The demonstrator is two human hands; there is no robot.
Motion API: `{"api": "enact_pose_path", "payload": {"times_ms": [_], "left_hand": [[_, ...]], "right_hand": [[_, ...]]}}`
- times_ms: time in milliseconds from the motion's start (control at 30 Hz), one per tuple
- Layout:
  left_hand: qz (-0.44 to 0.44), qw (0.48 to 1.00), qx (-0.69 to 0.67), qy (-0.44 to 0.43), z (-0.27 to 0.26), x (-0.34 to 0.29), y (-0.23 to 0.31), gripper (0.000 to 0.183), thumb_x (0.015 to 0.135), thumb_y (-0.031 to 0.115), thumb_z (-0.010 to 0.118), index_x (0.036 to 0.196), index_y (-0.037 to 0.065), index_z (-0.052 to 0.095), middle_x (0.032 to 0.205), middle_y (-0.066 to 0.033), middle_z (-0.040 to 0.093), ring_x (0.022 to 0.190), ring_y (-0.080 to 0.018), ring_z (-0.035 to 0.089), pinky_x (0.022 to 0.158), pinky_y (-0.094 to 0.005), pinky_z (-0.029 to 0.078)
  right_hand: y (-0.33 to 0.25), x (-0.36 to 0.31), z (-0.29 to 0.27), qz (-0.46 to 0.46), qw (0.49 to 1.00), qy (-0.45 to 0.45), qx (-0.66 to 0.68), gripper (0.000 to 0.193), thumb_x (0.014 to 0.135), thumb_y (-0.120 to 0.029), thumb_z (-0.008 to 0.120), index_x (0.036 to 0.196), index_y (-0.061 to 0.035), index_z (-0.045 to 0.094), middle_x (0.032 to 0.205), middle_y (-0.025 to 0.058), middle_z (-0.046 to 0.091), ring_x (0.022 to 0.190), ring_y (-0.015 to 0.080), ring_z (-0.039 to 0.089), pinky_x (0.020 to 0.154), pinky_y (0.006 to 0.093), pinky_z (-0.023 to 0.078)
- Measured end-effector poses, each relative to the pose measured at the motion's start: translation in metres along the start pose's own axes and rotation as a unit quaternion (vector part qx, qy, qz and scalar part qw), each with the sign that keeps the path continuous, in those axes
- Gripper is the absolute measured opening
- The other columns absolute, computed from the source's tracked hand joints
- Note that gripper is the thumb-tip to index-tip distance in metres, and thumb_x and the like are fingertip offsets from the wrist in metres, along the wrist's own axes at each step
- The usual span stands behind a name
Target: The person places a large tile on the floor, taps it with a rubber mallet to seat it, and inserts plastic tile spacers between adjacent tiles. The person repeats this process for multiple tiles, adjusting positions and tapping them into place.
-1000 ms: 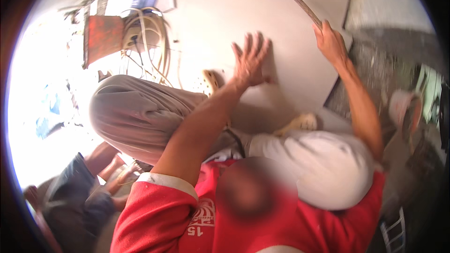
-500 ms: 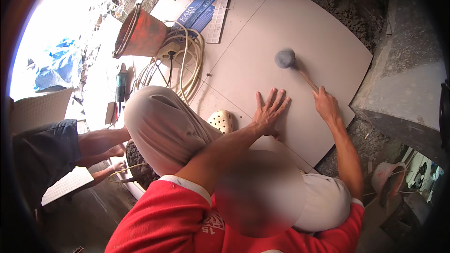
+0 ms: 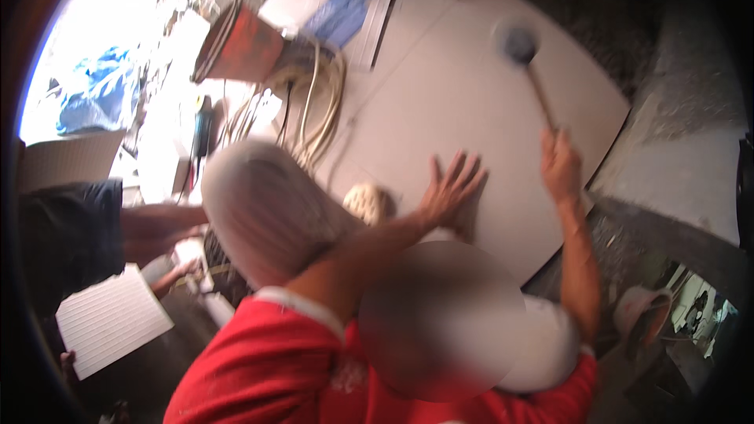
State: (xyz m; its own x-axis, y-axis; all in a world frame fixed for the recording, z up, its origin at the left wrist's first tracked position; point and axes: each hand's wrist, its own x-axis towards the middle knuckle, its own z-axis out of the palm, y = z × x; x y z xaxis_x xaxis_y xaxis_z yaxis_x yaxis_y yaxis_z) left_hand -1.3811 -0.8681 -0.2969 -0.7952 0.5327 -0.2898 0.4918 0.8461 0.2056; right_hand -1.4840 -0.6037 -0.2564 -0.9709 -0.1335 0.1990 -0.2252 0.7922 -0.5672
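My right hand [image 3: 561, 163] is wrapped round the wooden handle of a mallet [image 3: 520, 44]. Its dark, rounded head is over the far right part of a large pale floor tile [image 3: 503, 133]; blur hides whether head and tile touch. Flat on the same tile, fingers spread, lies my left hand [image 3: 455, 192]. A perforated cream clog [image 3: 367, 202] shows just left of that hand, beside my bent knee.
An orange bucket [image 3: 243, 43], coiled cable [image 3: 326, 102] and a teal power tool [image 3: 203, 129] lie at the left. Rough mortar [image 3: 577, 12] borders the tile's far edge; a concrete step [image 3: 683, 165] flanks its right. A co-worker holds a ribbed tile [image 3: 110, 322] at lower left.
The mallet and my right hand have moved; its head has gone farther away and to the right. My left hand stays on the tile. The co-worker's ribbed tile has shifted rightward.
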Motion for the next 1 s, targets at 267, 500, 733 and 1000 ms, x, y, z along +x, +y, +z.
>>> {"api": "enact_pose_path", "payload": {"times_ms": [267,500,733,1000], "left_hand": [[-0.005,0.997,-0.031,-0.074,-0.011,-0.005,-0.003,0.164,0.046,0.071,0.098,0.175,0.015,0.012,0.181,-0.017,0.006,0.165,-0.0467,0.005,0.115,-0.0898,0.018],[-0.011,0.998,0.0,-0.068,-0.027,-0.003,0.006,0.159,0.052,0.073,0.095,0.175,0.016,0.01,0.181,-0.0184,0.008,0.165,-0.0473,0.008,0.115,-0.0884,0.021],[0.0,0.994,-0.024,-0.106,-0.019,-0.002,-0.005,0.161,0.053,0.075,0.094,0.175,0.015,0.009,0.181,-0.0175,0.003,0.166,-0.047,0.001,0.116,-0.0888,0.017],[0.02,0.999,-0.012,-0.042,-0.012,-0.002,-0.005,0.161,0.05,0.074,0.095,0.175,0.015,0.012,0.18,-0.021,0.004,0.164,-0.0511,0.003,0.112,-0.0922,0.017]], "right_hand": [[-0.008,-0.017,0.014,0.014,0.992,-0.099,-0.076,0.027,0.113,-0.022,0.058,0.11,0.0047,0.062,0.072,0.0232,0.065,0.071,0.0457,0.071,0.062,0.0468,0.056],[-0.012,-0.03,0.007,-0.002,1.0,0.021,0.013,0.037,0.112,-0.035,0.058,0.103,0.0005,0.06,0.077,0.0246,0.069,0.078,0.0488,0.073,0.064,0.0539,0.056],[-0.005,-0.068,-0.003,0.169,0.982,-0.078,-0.037,0.046,0.112,-0.038,0.058,0.113,0.0077,0.064,0.087,0.0294,0.072,0.083,0.0505,0.072,0.07,0.0534,0.055],[0.006,-0.218,-0.023,0.305,0.949,0.014,-0.082,0.047,0.107,-0.041,0.068,0.124,0.0037,0.066,0.104,0.0267,0.074,0.097,0.0448,0.074,0.081,0.0486,0.056]]}}
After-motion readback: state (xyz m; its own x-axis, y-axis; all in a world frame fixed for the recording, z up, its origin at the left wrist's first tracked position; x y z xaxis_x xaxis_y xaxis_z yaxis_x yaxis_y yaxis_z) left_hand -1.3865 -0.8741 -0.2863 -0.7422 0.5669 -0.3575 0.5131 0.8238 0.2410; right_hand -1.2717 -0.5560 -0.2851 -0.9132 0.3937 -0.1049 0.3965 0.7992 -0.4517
